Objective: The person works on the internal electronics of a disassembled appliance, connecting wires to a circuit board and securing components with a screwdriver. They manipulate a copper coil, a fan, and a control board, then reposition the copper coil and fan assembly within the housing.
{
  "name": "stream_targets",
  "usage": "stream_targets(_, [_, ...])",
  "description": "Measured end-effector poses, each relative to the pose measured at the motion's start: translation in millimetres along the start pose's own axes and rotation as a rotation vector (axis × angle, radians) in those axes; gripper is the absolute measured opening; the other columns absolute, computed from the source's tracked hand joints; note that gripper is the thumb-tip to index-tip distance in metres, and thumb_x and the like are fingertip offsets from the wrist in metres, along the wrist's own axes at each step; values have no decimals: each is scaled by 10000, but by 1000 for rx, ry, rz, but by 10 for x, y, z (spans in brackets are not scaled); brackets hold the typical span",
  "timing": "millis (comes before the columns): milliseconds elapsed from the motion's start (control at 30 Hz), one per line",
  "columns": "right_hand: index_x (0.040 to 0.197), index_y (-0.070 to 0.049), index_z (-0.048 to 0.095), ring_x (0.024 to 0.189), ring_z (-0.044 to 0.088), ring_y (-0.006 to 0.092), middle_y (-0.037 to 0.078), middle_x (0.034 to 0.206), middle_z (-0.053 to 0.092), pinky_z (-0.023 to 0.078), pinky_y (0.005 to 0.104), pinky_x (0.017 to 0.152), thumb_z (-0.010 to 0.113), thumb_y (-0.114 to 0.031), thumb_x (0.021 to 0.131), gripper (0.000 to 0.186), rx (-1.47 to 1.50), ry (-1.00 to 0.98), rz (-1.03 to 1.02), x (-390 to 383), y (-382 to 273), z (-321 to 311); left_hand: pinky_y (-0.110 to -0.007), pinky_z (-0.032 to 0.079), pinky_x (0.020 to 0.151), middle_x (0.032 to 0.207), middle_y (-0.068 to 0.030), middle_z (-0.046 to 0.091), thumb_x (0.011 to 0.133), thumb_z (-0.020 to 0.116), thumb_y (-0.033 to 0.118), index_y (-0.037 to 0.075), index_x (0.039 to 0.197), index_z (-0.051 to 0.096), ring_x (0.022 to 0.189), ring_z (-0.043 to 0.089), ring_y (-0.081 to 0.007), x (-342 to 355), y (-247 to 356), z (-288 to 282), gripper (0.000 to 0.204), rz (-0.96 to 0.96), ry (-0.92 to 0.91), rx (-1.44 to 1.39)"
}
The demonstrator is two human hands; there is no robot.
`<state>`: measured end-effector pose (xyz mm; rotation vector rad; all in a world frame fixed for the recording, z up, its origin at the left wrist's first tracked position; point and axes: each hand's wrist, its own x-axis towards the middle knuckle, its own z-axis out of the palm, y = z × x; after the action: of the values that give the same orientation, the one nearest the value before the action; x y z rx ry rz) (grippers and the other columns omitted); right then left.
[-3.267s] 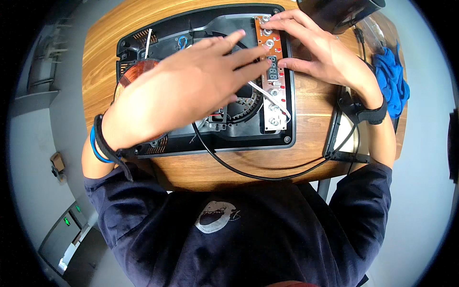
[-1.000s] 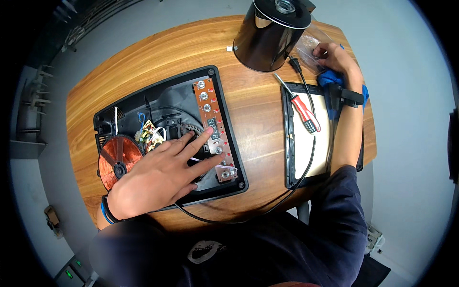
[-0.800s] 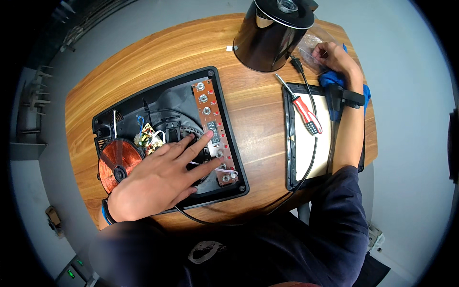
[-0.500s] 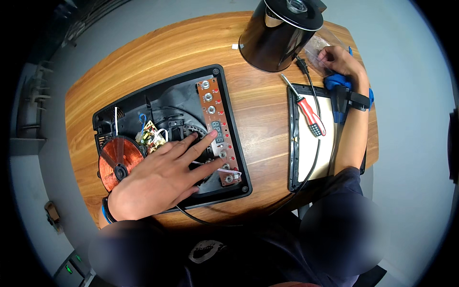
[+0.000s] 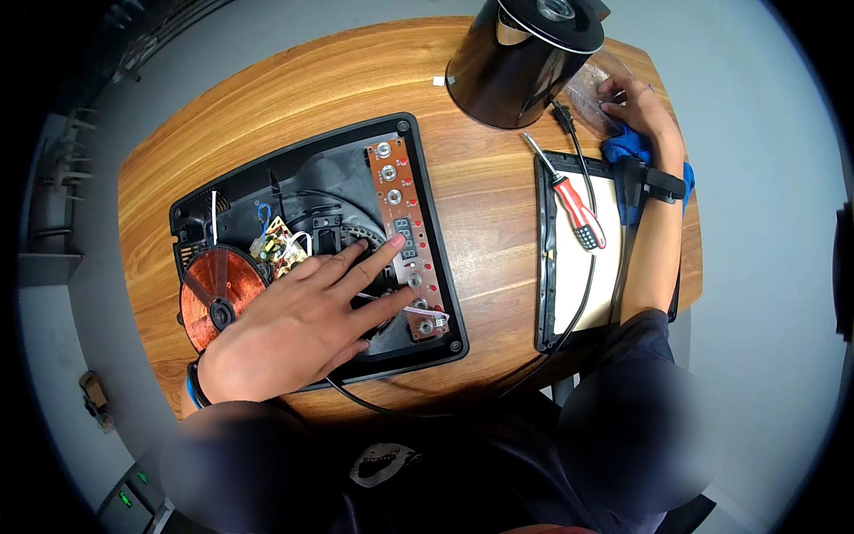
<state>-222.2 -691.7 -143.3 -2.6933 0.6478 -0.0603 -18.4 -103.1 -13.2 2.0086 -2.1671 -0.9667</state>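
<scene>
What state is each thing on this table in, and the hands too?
Appliance housing: open, insides exposed.
Copper coil: uncovered.
Circuit board: exposed, display apparently unlit.
Kettle: upright, lid shut.
Screwdriver: unheld, lying across the pale panel.
Power plug: unplugged.
Blue cloth: crumpled.
Left hand: spread over housing and circuit board.
Right hand: fingers bent at the clear plastic; grip unclear.

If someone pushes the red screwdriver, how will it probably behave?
The screwdriver should stay stiff, given its metal shaft. Its thick handle may roll a little, though the black cord close by could hinder that.
</scene>
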Motion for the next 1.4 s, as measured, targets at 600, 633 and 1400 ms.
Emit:
stream_targets(600, [1312,-6,795,1047,710,137,39,1145,804,592,317,964,744,-109,1164,188,276,-221,71,-101,-495,-291,-574,472,1307,1926,-197,308,1044,838,293,255,1764,539,1663,484,-465,-14,-22,13,781,21,3,10])
stream_targets(633, [1322,-5,791,1056,704,120,24,1157,799,588,305,965,741,-104,1166,192,359,-261,61,-106,-432,-316,-573,473,1308,1926,-196,307,1044,838,291,255,1765,538,1662,485,-465,-12,-23,13,782,25,7,13])
stream_targets(1400, [1141,30,770,952,712,43,-35,1016,743,622,238,962,766,76,1007,141,516,-331,-20,-311,-827,-592,-551,483,1309,1946,-159,276,1046,831,282,256,1753,562,1663,490,-444,-21,-24,38,757,27,29,13])
